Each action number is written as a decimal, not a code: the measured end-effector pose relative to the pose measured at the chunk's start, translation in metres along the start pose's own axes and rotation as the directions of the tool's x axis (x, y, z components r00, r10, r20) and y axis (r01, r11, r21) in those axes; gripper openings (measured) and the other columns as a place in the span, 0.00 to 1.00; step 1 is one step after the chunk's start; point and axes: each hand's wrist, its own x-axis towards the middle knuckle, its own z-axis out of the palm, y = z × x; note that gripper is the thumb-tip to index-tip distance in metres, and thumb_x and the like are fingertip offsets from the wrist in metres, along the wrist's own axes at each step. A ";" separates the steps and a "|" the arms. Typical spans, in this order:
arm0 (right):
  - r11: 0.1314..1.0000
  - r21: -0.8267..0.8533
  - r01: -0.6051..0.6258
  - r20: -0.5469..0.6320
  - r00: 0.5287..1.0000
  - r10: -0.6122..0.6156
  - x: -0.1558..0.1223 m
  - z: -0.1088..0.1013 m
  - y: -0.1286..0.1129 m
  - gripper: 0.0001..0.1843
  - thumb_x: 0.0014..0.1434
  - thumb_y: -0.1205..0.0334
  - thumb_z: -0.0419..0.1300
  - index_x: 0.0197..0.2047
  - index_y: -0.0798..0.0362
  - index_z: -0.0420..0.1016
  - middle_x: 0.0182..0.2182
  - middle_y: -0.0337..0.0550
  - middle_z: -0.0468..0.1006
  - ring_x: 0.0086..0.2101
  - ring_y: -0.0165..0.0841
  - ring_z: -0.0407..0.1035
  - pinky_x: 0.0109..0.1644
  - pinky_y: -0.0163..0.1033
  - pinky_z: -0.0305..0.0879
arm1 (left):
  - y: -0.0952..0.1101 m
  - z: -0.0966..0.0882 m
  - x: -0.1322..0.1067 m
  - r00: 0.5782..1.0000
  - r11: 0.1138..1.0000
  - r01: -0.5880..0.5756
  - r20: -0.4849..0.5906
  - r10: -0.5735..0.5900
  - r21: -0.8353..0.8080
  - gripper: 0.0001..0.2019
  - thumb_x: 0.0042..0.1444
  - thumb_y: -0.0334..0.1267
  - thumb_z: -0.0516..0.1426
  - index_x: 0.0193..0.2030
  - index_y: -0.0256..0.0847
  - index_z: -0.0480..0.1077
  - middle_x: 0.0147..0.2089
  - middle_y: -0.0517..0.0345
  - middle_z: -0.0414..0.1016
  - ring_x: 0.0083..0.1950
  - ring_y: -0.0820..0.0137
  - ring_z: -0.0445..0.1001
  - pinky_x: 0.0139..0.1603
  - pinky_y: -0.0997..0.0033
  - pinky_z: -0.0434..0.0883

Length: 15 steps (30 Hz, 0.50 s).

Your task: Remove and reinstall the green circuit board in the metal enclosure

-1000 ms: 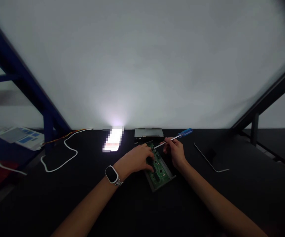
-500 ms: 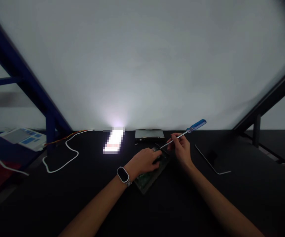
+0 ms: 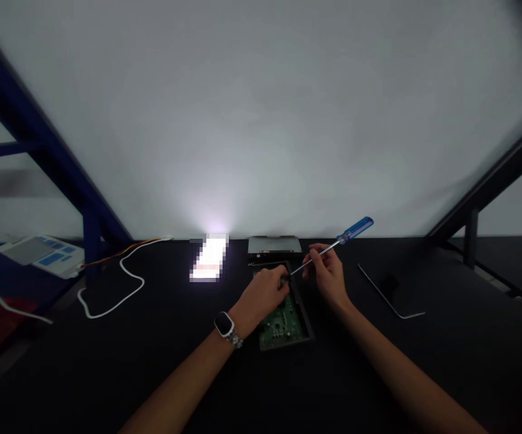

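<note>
A green circuit board [image 3: 283,322] in a dark frame lies on the black table, partly under my left hand [image 3: 265,290]. That hand's fingers are bent and drawn together over the board's upper part, close to the screwdriver's tip; what they hold, if anything, is hidden. My right hand [image 3: 328,274] is closed around the metal shaft of a screwdriver [image 3: 355,230], whose clear blue handle points up and to the right. The shaft slants down left, its tip beside my left fingertips.
Behind the board stands a flat metal-and-black unit [image 3: 274,246] against the wall. A bright pixelated panel [image 3: 209,259] is left of it. A white cable [image 3: 129,274] curls further left. On the right lies a thin bent rod [image 3: 381,293]. Blue frame posts [image 3: 91,235] flank the left.
The framed board has turned from a diagonal position to nearly straight. My left fingers have gone from spread to bent together. The screwdriver and my right hand have shifted slightly left.
</note>
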 end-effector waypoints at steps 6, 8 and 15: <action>0.999 -0.009 0.042 -0.009 0.999 -0.042 0.001 -0.002 -0.003 0.15 0.58 0.49 0.62 0.42 0.48 0.66 0.23 0.31 0.71 0.16 0.25 0.64 0.20 0.32 0.61 | -0.032 -0.032 0.007 0.977 0.992 -0.119 -0.173 0.124 0.038 0.12 0.57 0.32 0.54 0.48 0.41 0.71 0.41 0.52 0.73 0.45 0.62 0.72 0.45 0.62 0.69; 0.999 -0.029 0.036 0.005 0.999 -0.036 0.000 -0.001 -0.003 0.15 0.58 0.49 0.62 0.42 0.48 0.66 0.23 0.30 0.71 0.16 0.25 0.64 0.19 0.32 0.61 | -0.045 -0.037 0.011 0.975 0.983 -0.141 -0.154 0.159 0.118 0.14 0.58 0.31 0.54 0.50 0.42 0.71 0.47 0.50 0.72 0.50 0.58 0.69 0.50 0.57 0.68; 0.990 -0.139 0.030 0.087 0.996 -0.018 -0.005 0.004 0.003 0.15 0.59 0.50 0.61 0.45 0.47 0.67 0.24 0.32 0.70 0.16 0.26 0.64 0.19 0.32 0.60 | -0.049 -0.021 0.024 0.957 0.958 -0.286 -0.046 0.287 0.022 0.14 0.62 0.27 0.50 0.46 0.42 0.75 0.45 0.52 0.73 0.49 0.64 0.70 0.53 0.61 0.68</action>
